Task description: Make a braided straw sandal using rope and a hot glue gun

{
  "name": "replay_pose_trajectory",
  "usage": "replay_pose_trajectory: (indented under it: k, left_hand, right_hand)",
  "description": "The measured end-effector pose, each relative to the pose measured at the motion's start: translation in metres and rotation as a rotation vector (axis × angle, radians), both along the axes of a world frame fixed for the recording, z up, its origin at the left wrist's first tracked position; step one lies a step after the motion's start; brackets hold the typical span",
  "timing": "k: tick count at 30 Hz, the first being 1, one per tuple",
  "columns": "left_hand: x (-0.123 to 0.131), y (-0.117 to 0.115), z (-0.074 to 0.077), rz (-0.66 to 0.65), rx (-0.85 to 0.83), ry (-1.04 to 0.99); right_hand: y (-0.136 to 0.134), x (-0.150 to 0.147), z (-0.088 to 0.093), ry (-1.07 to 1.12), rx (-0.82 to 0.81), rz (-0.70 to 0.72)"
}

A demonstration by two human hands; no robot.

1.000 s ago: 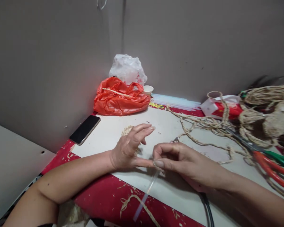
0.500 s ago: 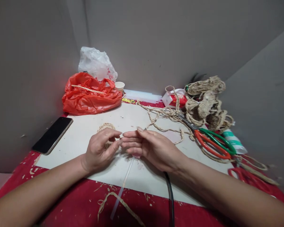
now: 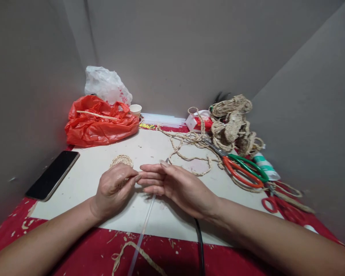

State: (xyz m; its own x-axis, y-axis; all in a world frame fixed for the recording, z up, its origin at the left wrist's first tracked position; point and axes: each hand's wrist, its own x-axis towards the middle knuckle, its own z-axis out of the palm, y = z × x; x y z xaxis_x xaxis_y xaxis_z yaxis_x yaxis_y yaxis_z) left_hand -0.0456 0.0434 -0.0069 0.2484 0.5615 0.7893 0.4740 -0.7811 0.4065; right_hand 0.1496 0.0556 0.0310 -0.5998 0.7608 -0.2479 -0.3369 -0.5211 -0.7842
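My left hand (image 3: 115, 189) is closed in a pinch, thumb and forefinger meeting at the fingertips of my right hand. Anything between them is too small to make out. My right hand (image 3: 184, 188) is open, palm turned left and fingers stretched out. Behind my left hand lies a flat coil of braided straw cord (image 3: 121, 160), partly covered. Under my right hand sits what looks like a glue gun, mostly hidden; its metal tip (image 3: 167, 160), a translucent glue stick (image 3: 147, 220) and a black cable (image 3: 199, 239) show around the hand.
A white board (image 3: 74, 195) lies on a red cloth (image 3: 89, 253). At left are a phone (image 3: 53, 174) and a red plastic bag (image 3: 100, 128). At right lie large scissors (image 3: 243, 174), loose braided cord (image 3: 186, 157), cord bundles (image 3: 232, 122) and red-handled scissors (image 3: 270, 205).
The whole view has shifted slightly. My left thumb and forefinger have closed together against the right fingertips, and more of the straw coil shows. My right hand stays open.
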Motion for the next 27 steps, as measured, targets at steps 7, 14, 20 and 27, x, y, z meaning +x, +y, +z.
replay_pose_trajectory:
  k: [7,14,20,27]
  left_hand:
    - [-0.004,-0.001,0.001,-0.061,0.035,0.131]
    - [0.003,-0.007,0.004,-0.07,-0.018,0.193]
    - [-0.007,0.002,-0.003,0.077,-0.086,0.049]
    - [-0.014,0.017,-0.014,0.257,-0.172,-0.074]
  right_hand:
    - [-0.009,0.005,0.004,-0.012,-0.006,0.0]
    - [-0.022,0.021,0.0,0.073,0.006,0.06]
    - [-0.03,0.044,0.012,0.058,0.102,0.044]
    - [-0.014,0.115,0.012,-0.329,0.457,-0.616]
